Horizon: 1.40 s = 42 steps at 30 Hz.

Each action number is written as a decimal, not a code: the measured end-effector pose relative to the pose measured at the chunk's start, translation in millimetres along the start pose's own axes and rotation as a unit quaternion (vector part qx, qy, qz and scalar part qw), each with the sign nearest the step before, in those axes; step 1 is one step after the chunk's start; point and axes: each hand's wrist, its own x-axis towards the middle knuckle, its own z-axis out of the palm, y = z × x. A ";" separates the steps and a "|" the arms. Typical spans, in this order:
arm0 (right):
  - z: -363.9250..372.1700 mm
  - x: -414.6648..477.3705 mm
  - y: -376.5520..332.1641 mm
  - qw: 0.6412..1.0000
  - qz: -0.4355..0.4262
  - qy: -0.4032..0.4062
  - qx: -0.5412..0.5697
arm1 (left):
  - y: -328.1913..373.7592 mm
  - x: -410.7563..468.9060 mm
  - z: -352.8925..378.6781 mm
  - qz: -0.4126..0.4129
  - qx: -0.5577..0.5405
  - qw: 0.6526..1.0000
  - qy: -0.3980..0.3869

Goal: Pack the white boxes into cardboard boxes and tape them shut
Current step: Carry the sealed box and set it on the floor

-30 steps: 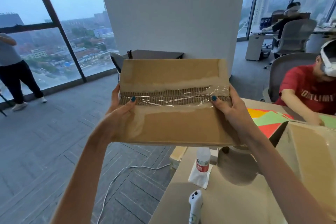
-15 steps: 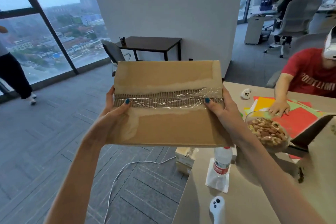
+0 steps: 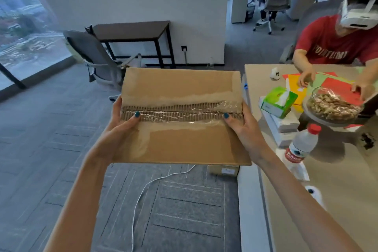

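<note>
I hold a flat cardboard box (image 3: 182, 141) in the air over the floor, left of the table. Its flaps are closed, with clear tape along a torn, ribbed centre seam. My left hand (image 3: 120, 129) grips its left edge, thumb on the seam. My right hand (image 3: 241, 127) grips the right edge, thumb on the tape. White boxes (image 3: 280, 127) are stacked on the table beside the box's right edge.
The beige table (image 3: 337, 186) holds a water bottle (image 3: 300, 145), a green tissue box (image 3: 278, 102), a glass bowl of nuts (image 3: 333, 106), coloured paper and white controllers. A person in a red shirt (image 3: 335, 45) sits across. A grey chair (image 3: 94, 57), a dark side table and a floor cable (image 3: 143, 190) lie ahead.
My view has tilted down and turned, so the box sits lower in frame and more floor and table show. Both hands keep the same grip on the box.
</note>
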 end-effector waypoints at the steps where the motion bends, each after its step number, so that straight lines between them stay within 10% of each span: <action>1: 8.8 -3.4 4.3 1.000 0.005 0.006 0.001 | -4.9 4.4 -8.3 -0.003 -0.032 0.999 -0.029; 26: 17.9 -0.5 173.9 0.980 0.128 0.140 0.063 | -140.9 121.7 39.0 -0.154 -0.005 0.967 -0.202; 42: 88.9 -8.5 479.0 0.924 0.207 0.318 0.044 | -456.2 234.2 81.2 -0.179 0.013 0.914 -0.364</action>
